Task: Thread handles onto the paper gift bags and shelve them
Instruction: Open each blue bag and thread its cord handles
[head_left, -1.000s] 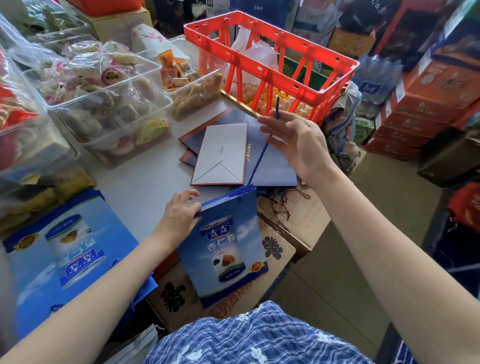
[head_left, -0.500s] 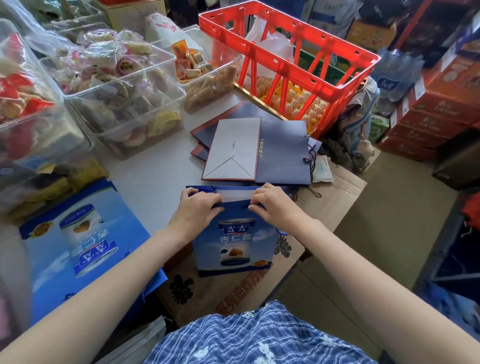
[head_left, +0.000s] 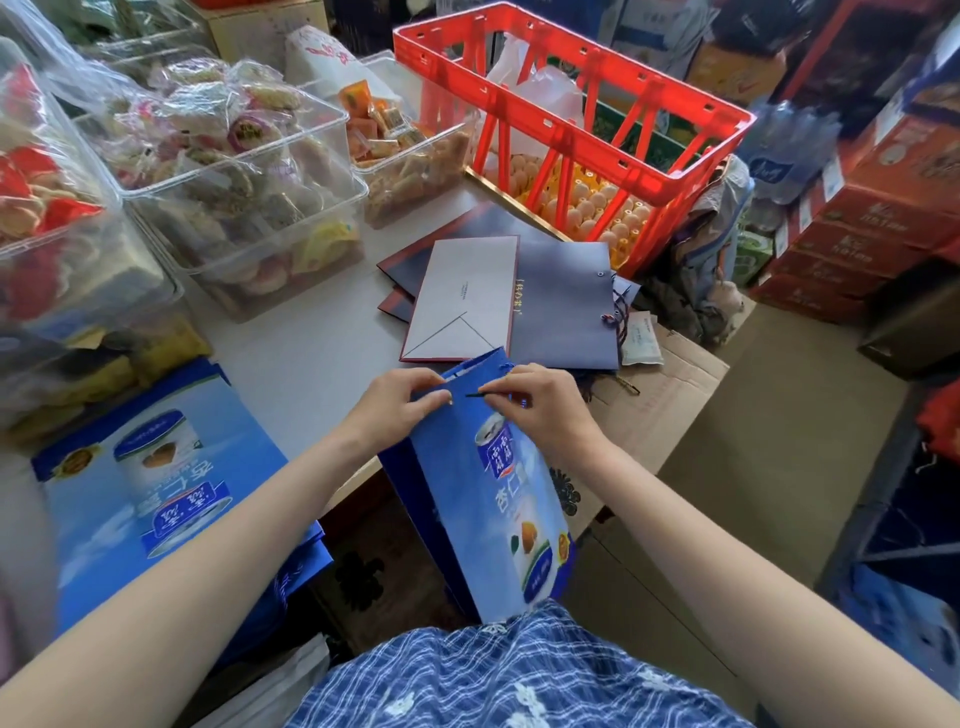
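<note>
Threading is the step in hand: the blue gift bag (head_left: 488, 499) stands tilted against the person's lap, its mouth at the table (head_left: 291, 358) edge. The left hand (head_left: 400, 410) pinches the bag's top rim to steady it. The right hand (head_left: 540, 410) pinches the dark tip of the cord handle (head_left: 475, 395), level with the rim and pointing at the left fingers. Next, by the look of it, that tip must find the punched hole, which cannot be made out from here, so a fine, steady poke is called for.

Now the count, big to small! One red crate (head_left: 571, 67) at the table's far side. Three clear bins of snacks (head_left: 244, 176) plainly seen, perhaps more at the left edge. A second blue bag (head_left: 156, 483) lies flat on the left, possibly atop others. One stack of navy bags (head_left: 561, 306) beyond the hands, count unclear, with one pale folded bag base (head_left: 462, 306) showing on top. One cord in play.
</note>
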